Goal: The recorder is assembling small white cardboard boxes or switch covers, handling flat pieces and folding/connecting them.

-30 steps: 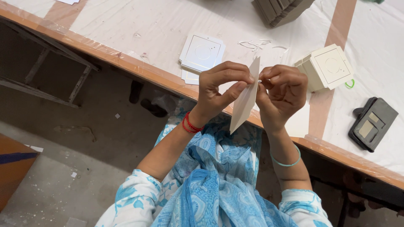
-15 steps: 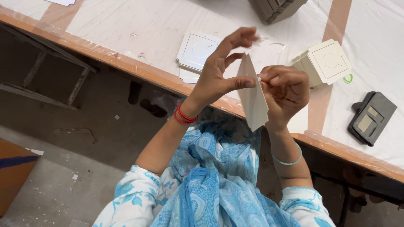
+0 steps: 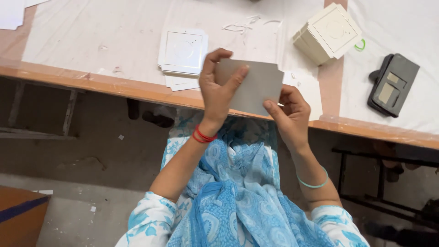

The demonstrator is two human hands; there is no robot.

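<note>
Grey card [image 3: 254, 87] above table edge [image 3: 137, 89]

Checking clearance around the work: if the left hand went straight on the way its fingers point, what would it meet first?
Probably the flat stack of white cards on the table, beyond the grey card the left hand holds; depth is unclear.

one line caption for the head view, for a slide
Both hands, left and right, hold a grey card over the table edge, card stacks beyond.

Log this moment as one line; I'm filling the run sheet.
left hand: holds grey card | right hand: holds same card | card: flat toward camera, above table edge
</note>
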